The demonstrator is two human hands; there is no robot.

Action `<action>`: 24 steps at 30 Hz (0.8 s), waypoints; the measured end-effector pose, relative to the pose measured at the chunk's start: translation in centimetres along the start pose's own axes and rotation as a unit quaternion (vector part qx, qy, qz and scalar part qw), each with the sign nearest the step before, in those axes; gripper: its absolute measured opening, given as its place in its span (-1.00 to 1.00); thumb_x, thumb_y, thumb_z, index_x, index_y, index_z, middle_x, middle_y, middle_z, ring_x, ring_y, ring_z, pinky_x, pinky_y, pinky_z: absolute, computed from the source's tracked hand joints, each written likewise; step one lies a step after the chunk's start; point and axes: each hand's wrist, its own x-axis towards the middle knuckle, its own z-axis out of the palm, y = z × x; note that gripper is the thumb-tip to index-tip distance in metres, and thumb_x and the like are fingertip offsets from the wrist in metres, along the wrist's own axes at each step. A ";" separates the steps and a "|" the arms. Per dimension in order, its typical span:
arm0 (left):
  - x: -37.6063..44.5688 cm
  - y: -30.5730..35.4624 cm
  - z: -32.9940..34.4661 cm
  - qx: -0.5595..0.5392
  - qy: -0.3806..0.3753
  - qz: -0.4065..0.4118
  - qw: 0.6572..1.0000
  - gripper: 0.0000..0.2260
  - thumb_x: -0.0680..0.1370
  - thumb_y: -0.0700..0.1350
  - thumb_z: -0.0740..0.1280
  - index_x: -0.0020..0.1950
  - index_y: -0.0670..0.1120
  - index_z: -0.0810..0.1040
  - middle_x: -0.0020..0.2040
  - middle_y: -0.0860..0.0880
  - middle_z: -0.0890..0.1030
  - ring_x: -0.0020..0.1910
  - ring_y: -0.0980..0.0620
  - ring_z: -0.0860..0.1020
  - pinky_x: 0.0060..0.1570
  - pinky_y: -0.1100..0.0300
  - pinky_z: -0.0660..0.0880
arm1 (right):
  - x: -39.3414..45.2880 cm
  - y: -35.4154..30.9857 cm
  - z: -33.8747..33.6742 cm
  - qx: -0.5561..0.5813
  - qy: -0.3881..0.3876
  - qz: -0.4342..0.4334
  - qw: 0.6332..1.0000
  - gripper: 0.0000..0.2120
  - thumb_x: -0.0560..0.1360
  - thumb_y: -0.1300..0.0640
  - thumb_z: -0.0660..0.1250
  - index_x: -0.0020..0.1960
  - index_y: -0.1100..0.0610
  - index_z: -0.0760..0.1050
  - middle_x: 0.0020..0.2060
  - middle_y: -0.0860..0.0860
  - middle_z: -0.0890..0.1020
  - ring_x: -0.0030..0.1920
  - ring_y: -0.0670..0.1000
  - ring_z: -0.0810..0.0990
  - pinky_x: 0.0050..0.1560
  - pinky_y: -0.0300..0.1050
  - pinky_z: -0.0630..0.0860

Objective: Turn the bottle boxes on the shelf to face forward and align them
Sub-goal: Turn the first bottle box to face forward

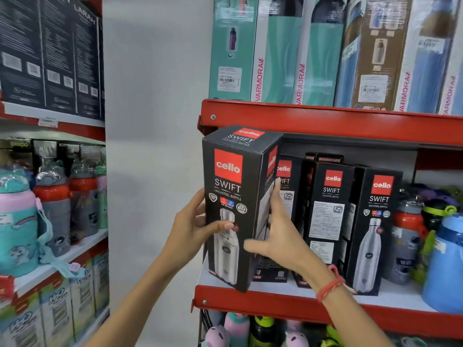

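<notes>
A tall black bottle box (231, 196) with a red logo and a steel bottle picture stands at the left front corner of the red-edged shelf (275, 300), its picture side facing me. My left hand (194, 227) grips its left edge, thumb across the front. My right hand (278, 236) presses its right side, fingers up. Behind and to the right stand more black boxes: one partly hidden (286, 186), one showing its text side (328, 211), and one facing forward (374, 229).
Loose bottles (411, 236) and a blue jug (444, 266) crowd the shelf's right end. Teal and blue boxes (283, 58) fill the shelf above. A white wall (152, 146) separates this rack from the left rack of kids' bottles (53, 204). Colourful bottles (238, 329) sit below.
</notes>
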 end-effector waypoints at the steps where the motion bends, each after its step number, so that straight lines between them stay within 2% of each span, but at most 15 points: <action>1: 0.0 -0.2 0.3 0.004 0.020 -0.004 1.000 -0.42 0.32 -0.05 0.48 0.30 0.07 0.41 0.03 0.11 0.70 0.02 0.04 0.68 -0.13 0.16 0.66 | 0.6 0.0 0.0 0.007 -0.004 -0.001 1.000 0.31 0.16 -0.18 0.47 0.43 -0.24 -0.54 0.52 -0.27 0.02 0.53 -0.10 0.12 0.50 0.10 0.21; 5: 0.4 -0.7 0.5 0.036 0.082 -0.011 0.996 -0.37 0.33 -0.05 0.51 0.36 0.02 0.39 0.12 0.03 0.67 0.08 0.06 0.65 -0.08 0.08 0.66 | 2.8 0.3 0.3 0.017 -0.028 -0.011 0.999 0.24 0.20 -0.36 0.48 0.42 -0.36 -0.47 0.58 -0.17 0.03 0.55 -0.04 0.12 0.49 0.17 0.21; 7: 0.6 -0.8 0.3 0.063 0.096 -0.009 0.993 -0.39 0.36 -0.07 0.52 0.37 0.04 0.40 0.11 0.04 0.67 0.08 0.08 0.64 -0.08 0.07 0.66 | 3.1 0.4 0.5 0.006 -0.036 -0.009 0.999 0.18 0.24 -0.34 0.46 0.45 -0.33 -0.42 0.58 -0.12 0.08 0.55 -0.05 0.13 0.50 0.15 0.20; 10: 1.2 -1.2 0.4 0.096 0.095 -0.006 0.991 -0.38 0.38 -0.07 0.51 0.40 0.04 0.38 0.14 0.02 0.66 0.12 0.04 0.62 -0.01 0.02 0.65 | 3.5 1.1 0.9 0.011 -0.032 -0.003 0.999 0.10 0.39 -0.13 0.47 0.51 -0.21 -0.38 0.52 -0.10 0.28 0.44 -0.08 0.34 0.43 -0.06 0.28; 13: 2.0 -1.9 0.7 0.119 0.095 -0.014 0.988 -0.36 0.41 -0.07 0.49 0.44 0.05 0.33 0.18 0.01 0.64 0.18 -0.01 0.60 0.05 -0.03 0.63 | 4.0 2.1 1.4 0.022 -0.004 0.002 1.000 0.04 0.43 0.01 0.47 0.54 -0.21 -0.29 0.34 -0.21 0.46 0.31 -0.13 0.47 0.30 -0.19 0.37; 15: 2.5 -2.5 1.0 0.129 0.094 -0.020 0.987 -0.35 0.43 -0.08 0.48 0.46 0.07 0.30 0.18 0.00 0.64 0.20 -0.04 0.58 0.06 -0.09 0.62 | 4.4 2.8 1.8 0.028 0.007 0.011 1.000 -0.02 0.44 0.04 0.47 0.52 -0.25 -0.21 0.15 -0.29 0.50 0.17 -0.22 0.50 0.09 -0.44 0.34; 17: 2.8 -3.3 1.1 0.127 0.088 -0.034 0.987 -0.35 0.43 -0.09 0.47 0.47 0.08 0.29 0.18 -0.01 0.63 0.21 -0.06 0.57 0.06 -0.12 0.61 | 4.6 3.5 2.4 0.030 0.013 0.025 0.999 -0.03 0.44 0.07 0.47 0.50 -0.25 -0.20 0.08 -0.26 0.51 0.05 -0.30 0.48 -0.07 -0.56 0.30; 18: 2.9 -3.7 1.2 0.126 0.086 -0.042 0.987 -0.35 0.44 -0.09 0.47 0.47 0.08 0.29 0.19 -0.02 0.63 0.21 -0.06 0.57 0.06 -0.13 0.61 | 4.6 3.9 2.7 0.028 0.015 0.030 0.999 -0.03 0.44 0.08 0.47 0.52 -0.22 -0.20 0.10 -0.23 0.53 0.05 -0.31 0.48 -0.06 -0.55 0.31; 20: 3.0 -4.4 1.3 0.131 0.081 -0.055 0.987 -0.36 0.45 -0.09 0.46 0.47 0.09 0.28 0.21 -0.01 0.63 0.21 -0.02 0.56 0.06 -0.08 0.61 | 4.7 4.8 3.3 0.025 0.026 0.038 0.999 -0.05 0.45 0.09 0.46 0.55 -0.18 -0.15 0.20 -0.16 0.56 0.15 -0.22 0.50 0.12 -0.43 0.37; 22: 3.2 -4.8 1.5 0.141 0.077 -0.062 0.985 -0.37 0.47 -0.10 0.44 0.48 0.08 0.26 0.21 0.02 0.61 0.17 0.07 0.54 0.01 0.12 0.60 | 4.8 5.4 3.7 0.020 0.041 0.050 0.998 -0.09 0.45 0.09 0.46 0.56 -0.13 -0.08 0.23 -0.11 0.57 0.22 -0.12 0.51 0.28 -0.19 0.43; 24: 3.7 -5.0 1.5 0.148 0.072 -0.071 0.984 -0.39 0.48 -0.11 0.42 0.48 0.07 0.26 0.16 0.04 0.60 0.15 0.08 0.54 -0.08 0.25 0.53 | 5.2 5.7 3.8 0.011 0.047 0.055 0.997 -0.11 0.46 0.08 0.45 0.57 -0.10 -0.06 0.20 -0.11 0.57 0.20 -0.11 0.50 0.28 -0.15 0.42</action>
